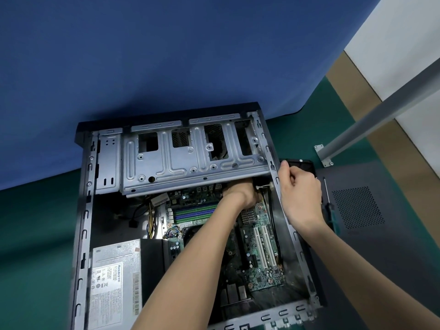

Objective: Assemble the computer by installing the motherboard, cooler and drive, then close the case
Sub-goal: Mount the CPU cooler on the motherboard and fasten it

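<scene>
The open computer case (83, 210) lies flat on the green table. The green motherboard (259, 234) sits inside it. My left hand (240, 194) reaches in under the near edge of the silver drive cage (190, 153); its fingers are hidden there. My right hand (300, 196) is just outside the case's right rim. Its fingers are curled and its thumb is up against the near corner of a black hard drive (306, 164), most of which the hand hides. No cooler shows on the board.
The power supply (114, 282) fills the case's near left corner, with loose cables (150, 215) beside it. The dark side panel (362, 210) lies right of the case. A green-handled screwdriver (332, 215) rests on it. A grey metal post (381, 115) slants up from the table.
</scene>
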{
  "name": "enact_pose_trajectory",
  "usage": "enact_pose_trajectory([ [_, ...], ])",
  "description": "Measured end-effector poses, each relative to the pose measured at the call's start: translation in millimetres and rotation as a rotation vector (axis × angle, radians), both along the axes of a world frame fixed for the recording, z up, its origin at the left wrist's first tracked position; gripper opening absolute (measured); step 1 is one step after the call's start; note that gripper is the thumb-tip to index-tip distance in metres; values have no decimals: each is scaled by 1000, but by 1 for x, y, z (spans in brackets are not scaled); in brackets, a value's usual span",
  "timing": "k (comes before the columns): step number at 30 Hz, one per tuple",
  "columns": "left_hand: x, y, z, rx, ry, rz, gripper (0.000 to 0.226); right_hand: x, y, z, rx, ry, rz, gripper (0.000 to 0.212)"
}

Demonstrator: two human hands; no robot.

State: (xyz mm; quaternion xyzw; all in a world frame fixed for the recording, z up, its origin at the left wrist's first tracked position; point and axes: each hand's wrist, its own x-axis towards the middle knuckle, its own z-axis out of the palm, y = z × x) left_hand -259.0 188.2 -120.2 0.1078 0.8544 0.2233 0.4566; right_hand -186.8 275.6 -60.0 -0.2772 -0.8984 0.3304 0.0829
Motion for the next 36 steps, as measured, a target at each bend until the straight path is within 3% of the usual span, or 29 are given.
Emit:
enact_pose_trajectory([
  [10, 0, 1, -7, -2, -49, 23, 42, -1, 0, 0, 6, 1, 0, 53],
  [15, 2, 1, -4, 34, 2, 89, 50, 0, 0, -2, 23, 15, -5, 53],
  [19, 5, 3, 4, 56, -5, 34, 36, -1, 0, -3, 31, 18, -6, 53],
  [22, 13, 1, 3, 93, 77, 51, 7, -1, 0, -3, 33, 17, -3, 53],
  [29, 23, -8, -6, 169, 256, 64, 15, -1, 0, -3, 27, 13, 1, 53],
  [36, 21, -13, -14, 221, 183, 110, 17, -1, 0, -2, 31, 13, 7, 53],
])
